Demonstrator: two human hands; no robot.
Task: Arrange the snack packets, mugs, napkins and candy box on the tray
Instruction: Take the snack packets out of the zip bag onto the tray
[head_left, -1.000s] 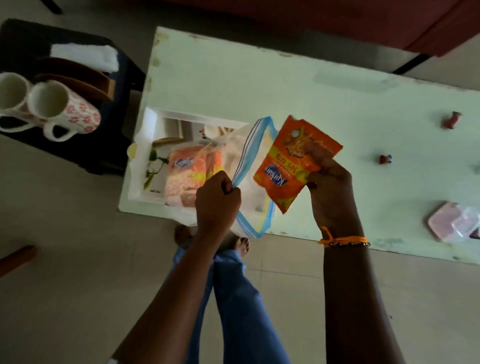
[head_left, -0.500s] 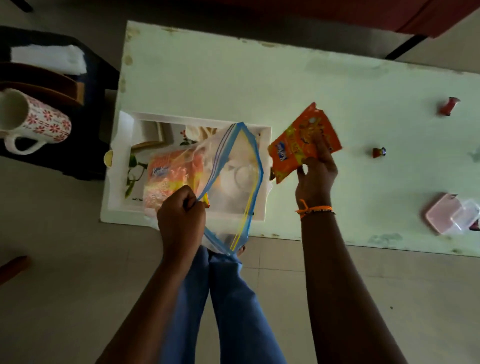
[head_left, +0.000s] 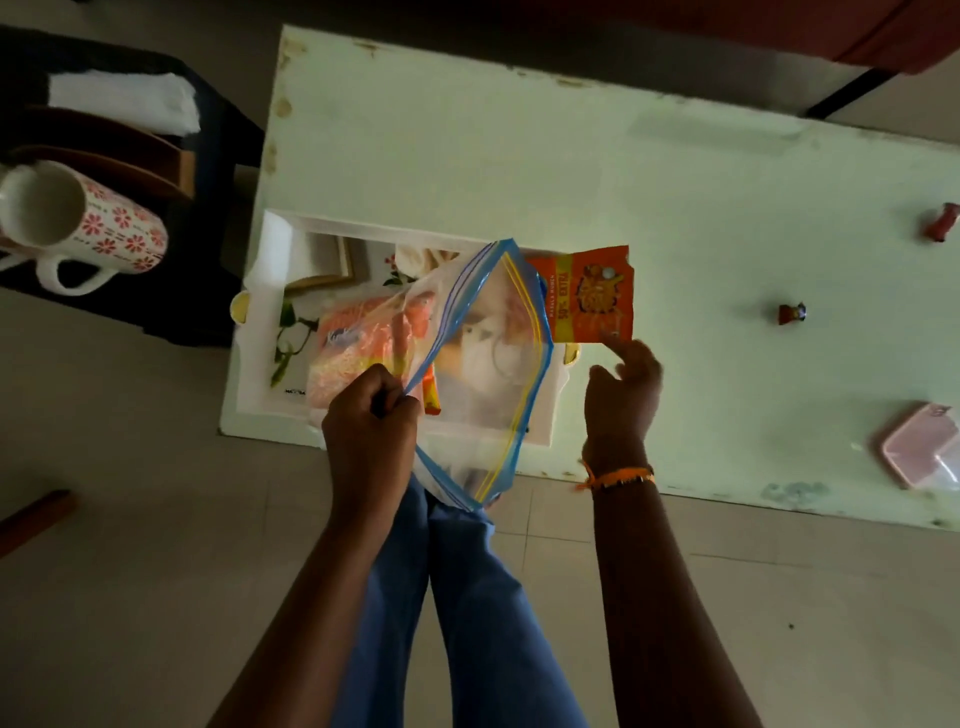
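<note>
Tray (head_left: 260, 332) at the table's (head_left: 675, 218) near left corner, zip bag (head_left: 483, 364) held above it by the left hand (head_left: 371, 431), snack packet (head_left: 592, 296) over its right end, right hand (head_left: 623, 395) just beneath, mug (head_left: 78, 223) and napkins (head_left: 124, 101) on a side stand (head_left: 208, 156) to the left.

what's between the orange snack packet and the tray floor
The clear zip bag, gripped by the left hand, hangs over the white tray. The orange snack packet by the right hand lies over the tray's right edge.

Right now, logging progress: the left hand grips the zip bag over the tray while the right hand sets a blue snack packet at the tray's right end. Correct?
One error: the snack packet is orange, not blue, as the head view shows. The rest holds: the left hand grips the zip bag over the tray, with the right hand at the packet.
</note>
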